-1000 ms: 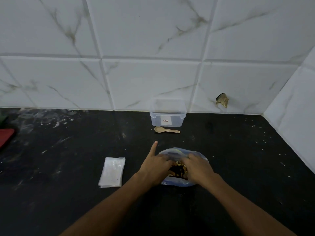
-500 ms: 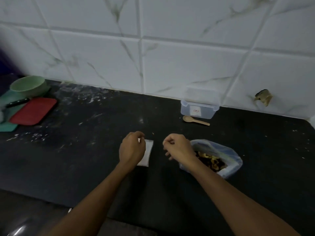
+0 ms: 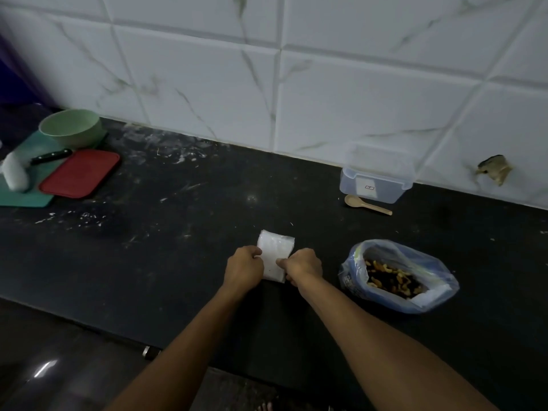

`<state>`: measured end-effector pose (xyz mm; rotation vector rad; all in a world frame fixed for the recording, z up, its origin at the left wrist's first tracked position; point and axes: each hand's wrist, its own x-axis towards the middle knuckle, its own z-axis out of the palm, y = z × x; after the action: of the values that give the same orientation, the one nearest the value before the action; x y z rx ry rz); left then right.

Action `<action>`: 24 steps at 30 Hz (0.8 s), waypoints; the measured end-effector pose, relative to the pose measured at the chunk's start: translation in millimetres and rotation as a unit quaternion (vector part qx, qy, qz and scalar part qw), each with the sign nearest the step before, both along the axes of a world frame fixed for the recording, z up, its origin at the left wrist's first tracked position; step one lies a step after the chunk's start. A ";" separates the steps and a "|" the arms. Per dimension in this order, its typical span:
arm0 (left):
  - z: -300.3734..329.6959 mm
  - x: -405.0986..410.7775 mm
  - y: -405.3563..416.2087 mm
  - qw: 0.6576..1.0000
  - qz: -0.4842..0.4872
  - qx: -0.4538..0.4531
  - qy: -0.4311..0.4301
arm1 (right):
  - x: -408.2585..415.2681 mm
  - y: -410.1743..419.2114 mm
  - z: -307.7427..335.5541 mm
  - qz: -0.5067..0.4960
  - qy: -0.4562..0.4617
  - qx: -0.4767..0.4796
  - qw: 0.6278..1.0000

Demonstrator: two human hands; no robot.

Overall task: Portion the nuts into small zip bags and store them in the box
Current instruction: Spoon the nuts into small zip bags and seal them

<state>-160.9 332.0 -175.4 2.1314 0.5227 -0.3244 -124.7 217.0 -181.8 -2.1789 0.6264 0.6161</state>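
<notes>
A small stack of clear zip bags (image 3: pixel 274 254) lies on the black counter in the middle. My left hand (image 3: pixel 243 267) pinches its left edge and my right hand (image 3: pixel 303 266) pinches its right edge, fingers curled. To the right sits the big open plastic bag of mixed nuts (image 3: pixel 397 277), untouched. The clear plastic box (image 3: pixel 376 182) stands against the tiled wall at the back right, with a small wooden spoon (image 3: pixel 366 204) lying in front of it.
At the far left are a green bowl (image 3: pixel 71 131), a red tray (image 3: pixel 80 173), a green cutting board (image 3: pixel 23 194) with a black-handled knife (image 3: pixel 50 156) and a white object (image 3: pixel 14 175). The counter's front edge runs below my forearms.
Both hands left the nut bag and moved left to the zip bags. They now pinch the stack on both sides. The camera swung left, showing the bowl and tray.
</notes>
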 end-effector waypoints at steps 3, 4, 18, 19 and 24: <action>0.9 0.3 1.8 1.000 -0.007 0.005 -0.005 | 1.7 1.9 -0.9 -0.019 0.016 0.022 0.999; 0.4 0.6 2.3 1.000 -0.008 0.007 -0.007 | 1.5 1.5 -0.5 -0.023 0.021 0.033 0.999; -0.2 0.1 11.1 0.999 -0.003 0.008 -0.034 | -4.9 -9.8 9.0 0.043 -0.089 -0.001 0.995; 2.3 -0.4 10.0 0.998 0.011 0.006 -0.060 | -6.6 -11.4 11.9 0.049 -0.100 0.007 0.994; 32.6 12.0 -3.7 0.984 0.076 -0.124 -0.107 | -16.1 -16.3 28.4 0.088 -0.196 -0.001 0.977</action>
<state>-148.9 328.3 -142.8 1.8453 0.4897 -0.0688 -140.8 200.7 -153.4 -2.2868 0.2279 0.2586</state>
